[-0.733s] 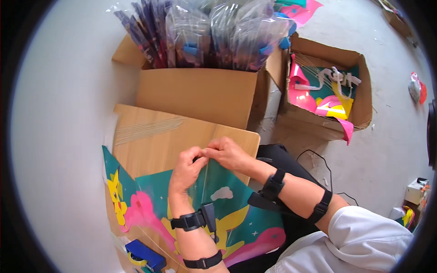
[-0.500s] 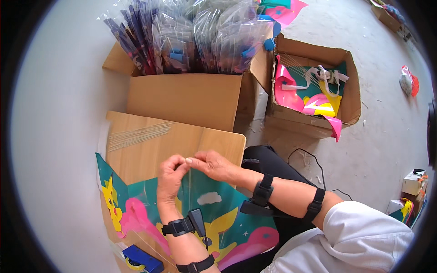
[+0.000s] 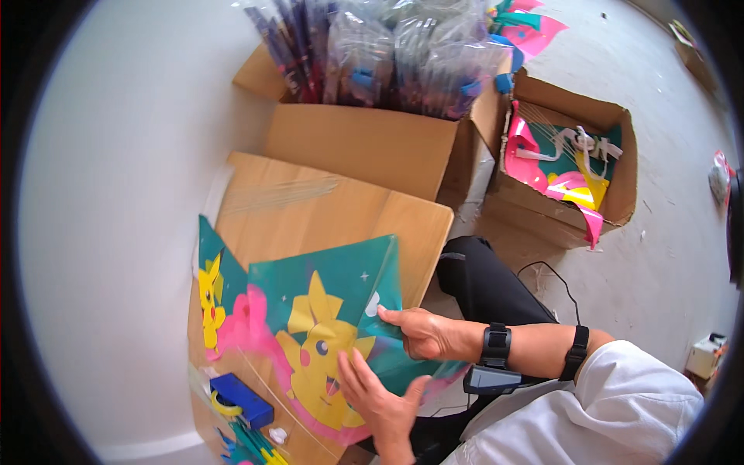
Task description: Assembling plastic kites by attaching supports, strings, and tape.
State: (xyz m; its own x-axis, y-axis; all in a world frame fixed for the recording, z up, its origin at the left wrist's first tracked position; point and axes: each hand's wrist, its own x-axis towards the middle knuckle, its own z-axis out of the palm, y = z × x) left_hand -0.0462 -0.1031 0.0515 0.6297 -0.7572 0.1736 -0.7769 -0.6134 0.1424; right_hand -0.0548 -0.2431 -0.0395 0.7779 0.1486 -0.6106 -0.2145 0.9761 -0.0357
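The person's left hand (image 3: 384, 404) is palm down, fingers extended, thumb spread; the right hand (image 3: 425, 333) is farther forward, thumb extended, fingers curled.

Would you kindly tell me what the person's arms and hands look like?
The left hand and right hand are bare. The right arm wears a white sleeve and two black forearm straps, the one nearer the wrist with a dark boxy device.

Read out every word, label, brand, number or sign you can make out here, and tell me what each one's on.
None can be read.
Sheet: printed picture, no readable lettering.
Large box and small box: no readable print on the sides in view.
Bags: any print is lost in blur and glare.
White box, right edge: too small to tell.
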